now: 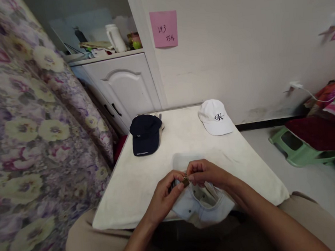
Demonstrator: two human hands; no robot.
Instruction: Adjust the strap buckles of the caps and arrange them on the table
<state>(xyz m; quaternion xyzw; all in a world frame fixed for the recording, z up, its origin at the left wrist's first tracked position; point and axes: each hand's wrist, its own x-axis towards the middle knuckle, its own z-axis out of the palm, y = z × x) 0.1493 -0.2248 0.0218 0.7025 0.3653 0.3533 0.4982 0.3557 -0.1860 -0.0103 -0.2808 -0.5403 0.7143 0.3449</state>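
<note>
On the pale baseball cap (214,216), the left hand (165,193) is pinching the brass buckle (185,182); the right hand (209,174) is pinching just beside it, toward two o'clock.

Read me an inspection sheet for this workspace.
Surface: broad cream tabletop, faintly marked.
Job's things: pale blue fabric cap with small brass-coloured buckle; navy fabric cap; white fabric cap with black lettering.
Clutter: tall white pitcher, small items on shelf.
Hands: left hand grips the pale cap beside its buckle; right hand at buckle, grip unclear.
Cables: thin white cable at wall socket.
Surroundings: purple floral fabric curtain; green stool with red top.
</note>
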